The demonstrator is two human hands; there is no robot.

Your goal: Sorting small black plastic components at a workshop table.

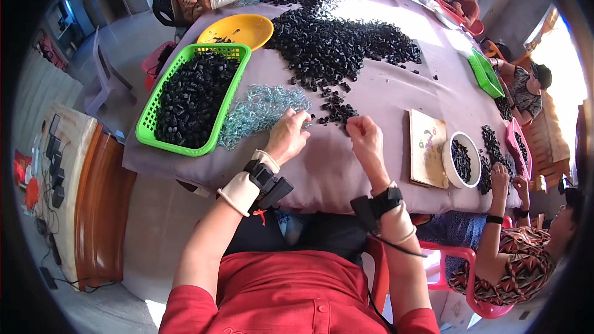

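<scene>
My left hand [289, 136] hovers at the right edge of a pile of clear bluish small plastic pieces [257, 114], its fingers bent together at the tips. Whatever they pinch is too small to name. Just in front of a small cluster of black plastic parts [337, 110], my right hand [367, 139] is closed, fingers curled inward; anything inside is hidden. Left of the clear pieces stands a green basket [211, 139] filled with black parts [195, 99]. Both my wrists carry pale cuffs and black strapped devices.
A large heap of black parts [337, 43] spreads over the cloth-covered table [309, 176]. A yellow plate [257, 29] sits behind the basket. To the right are a booklet [427, 148] and a white bowl [475, 176] of black parts. Other people work around the table.
</scene>
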